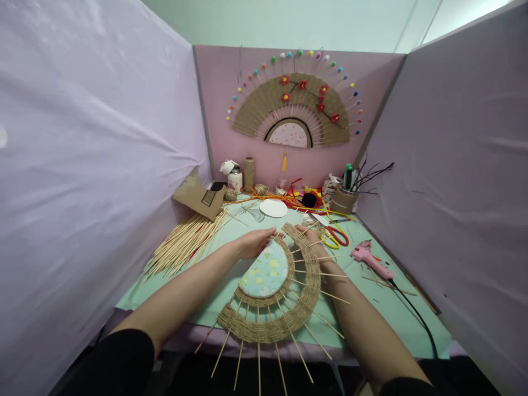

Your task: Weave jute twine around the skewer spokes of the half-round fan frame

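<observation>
Extending past the near table edge: bamboo sticks of a twine-woven half-round fan (268,269), held at mid-table, tilted, straight side toward the left. Tightest room to its right, where the right forearm runs alongside; a strip of bare cloth shows past its straight side, on to the heap of thin skewers (181,247).

Surface: table (396,324) under pale green cloth. Beyond the fan, a white oval disc (273,208); beyond and right of it, red-handled scissors (340,236). Well right of the fan, a pink glue gun (373,261), black cord trailing toward the near edge. Lilac cloth walls left and right of the fan; directly behind it, a pink back panel (214,110) carrying a larger fan with red flowers and pompoms (251,113).

Hands: both forearms reach forward around the fan. Left hand (254,243) pinches the far end of its inner woven band. Right hand (313,237) sits behind the outer band's far end; fingers mostly hidden, closure cannot be told.
</observation>
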`<move>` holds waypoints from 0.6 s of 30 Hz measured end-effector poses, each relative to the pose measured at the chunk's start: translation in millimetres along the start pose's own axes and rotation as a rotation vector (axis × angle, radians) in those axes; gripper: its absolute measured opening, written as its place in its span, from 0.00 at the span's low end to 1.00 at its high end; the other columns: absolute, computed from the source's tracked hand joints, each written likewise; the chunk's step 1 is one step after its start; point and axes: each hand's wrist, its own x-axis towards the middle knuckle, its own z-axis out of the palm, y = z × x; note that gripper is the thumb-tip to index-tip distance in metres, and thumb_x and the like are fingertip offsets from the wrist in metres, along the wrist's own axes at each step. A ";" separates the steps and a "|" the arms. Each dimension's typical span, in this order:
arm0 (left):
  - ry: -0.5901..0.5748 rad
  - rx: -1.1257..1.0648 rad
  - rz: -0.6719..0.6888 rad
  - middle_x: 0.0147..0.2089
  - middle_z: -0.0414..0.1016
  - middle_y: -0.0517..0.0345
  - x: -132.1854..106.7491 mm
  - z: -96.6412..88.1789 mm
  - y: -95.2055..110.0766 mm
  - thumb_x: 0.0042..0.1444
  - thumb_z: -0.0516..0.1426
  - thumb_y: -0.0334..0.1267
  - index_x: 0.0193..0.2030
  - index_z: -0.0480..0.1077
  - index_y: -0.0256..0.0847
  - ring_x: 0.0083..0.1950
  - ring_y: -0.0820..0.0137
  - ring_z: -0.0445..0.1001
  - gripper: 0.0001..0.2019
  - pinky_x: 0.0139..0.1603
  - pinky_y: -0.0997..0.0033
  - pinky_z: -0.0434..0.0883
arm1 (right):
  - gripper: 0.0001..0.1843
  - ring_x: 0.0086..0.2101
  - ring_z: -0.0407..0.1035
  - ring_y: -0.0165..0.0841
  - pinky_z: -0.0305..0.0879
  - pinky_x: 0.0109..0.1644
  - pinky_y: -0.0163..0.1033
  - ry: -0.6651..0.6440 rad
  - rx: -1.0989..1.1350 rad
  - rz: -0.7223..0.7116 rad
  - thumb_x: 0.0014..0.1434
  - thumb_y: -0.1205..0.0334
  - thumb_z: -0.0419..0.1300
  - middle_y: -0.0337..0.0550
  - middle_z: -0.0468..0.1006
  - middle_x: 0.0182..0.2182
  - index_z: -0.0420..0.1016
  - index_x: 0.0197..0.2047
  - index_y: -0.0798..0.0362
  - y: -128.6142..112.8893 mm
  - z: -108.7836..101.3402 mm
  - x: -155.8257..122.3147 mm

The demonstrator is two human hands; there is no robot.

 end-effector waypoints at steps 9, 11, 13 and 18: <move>0.114 -0.127 0.004 0.25 0.74 0.57 38.7 20.0 23.3 0.56 0.57 0.33 0.34 0.71 0.31 0.23 0.76 0.71 0.06 0.26 0.78 0.69 | 0.06 0.28 0.66 0.35 0.64 0.35 0.40 -0.075 -0.231 -0.119 0.44 0.59 0.60 0.40 0.74 0.23 0.72 0.25 0.53 4.8 -13.6 28.4; 0.077 -0.170 -0.016 0.25 0.73 0.57 38.5 14.1 21.8 0.54 0.58 0.33 0.34 0.71 0.31 0.22 0.76 0.71 0.05 0.25 0.78 0.68 | 0.08 0.27 0.65 0.35 0.62 0.33 0.40 -0.032 -0.278 -0.128 0.46 0.58 0.59 0.41 0.73 0.22 0.72 0.24 0.54 5.0 -16.4 39.6; 0.047 -0.219 -0.018 0.25 0.73 0.57 36.8 7.5 21.9 0.54 0.58 0.34 0.35 0.71 0.31 0.22 0.75 0.71 0.06 0.24 0.78 0.68 | 0.09 0.27 0.64 0.33 0.60 0.33 0.38 -0.012 -0.352 -0.166 0.49 0.58 0.58 0.41 0.73 0.23 0.73 0.25 0.55 2.4 -18.7 49.9; -0.058 -0.336 0.050 0.29 0.75 0.57 28.2 -1.6 25.4 0.55 0.57 0.33 0.45 0.71 0.33 0.24 0.75 0.71 0.11 0.25 0.77 0.67 | 0.12 0.22 0.57 0.27 0.54 0.27 0.34 -0.057 -0.519 -0.268 0.50 0.55 0.59 0.39 0.71 0.20 0.73 0.24 0.56 -13.4 -24.7 69.9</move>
